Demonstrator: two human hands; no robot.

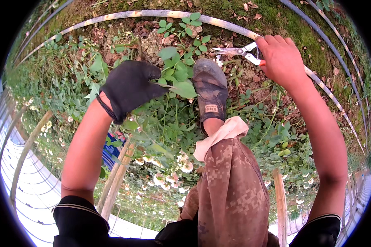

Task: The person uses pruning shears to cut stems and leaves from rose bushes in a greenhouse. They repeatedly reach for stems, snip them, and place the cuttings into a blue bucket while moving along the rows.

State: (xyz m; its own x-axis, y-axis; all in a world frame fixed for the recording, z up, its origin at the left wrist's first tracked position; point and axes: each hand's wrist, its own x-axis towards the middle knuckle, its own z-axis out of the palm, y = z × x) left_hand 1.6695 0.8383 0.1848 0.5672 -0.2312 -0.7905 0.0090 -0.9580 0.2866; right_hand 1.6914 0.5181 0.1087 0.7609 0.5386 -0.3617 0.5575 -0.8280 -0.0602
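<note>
My left hand (pixel 133 86), in a black knit glove, pinches a green leafy stem (pixel 183 89) between thumb and fingers. Its leaves spread towards the dark shoe (pixel 211 88) on my foot, among the plants. My bare right hand (pixel 279 58) grips pruning shears (pixel 247 53) with orange-red handles, mostly covered by my fingers. The shears' blades point left, above the shoe's toe, and look slightly parted with nothing between them. Behind the right hand passes a pale, weathered pipe (pixel 173 13). A small upright shoot (pixel 185 27) with rounded leaves grows between the hands.
Dense foliage (pixel 173 114) surrounds my leg, with pale blossoms (pixel 187 166) behind it. Wooden stakes (pixel 119 182) stand at lower left, near a blue object (pixel 111 151) partly hidden by my arm. Another stake (pixel 279 203) rises at right. A dark pipe (pixel 330 46) crosses the mossy soil (pixel 275 18).
</note>
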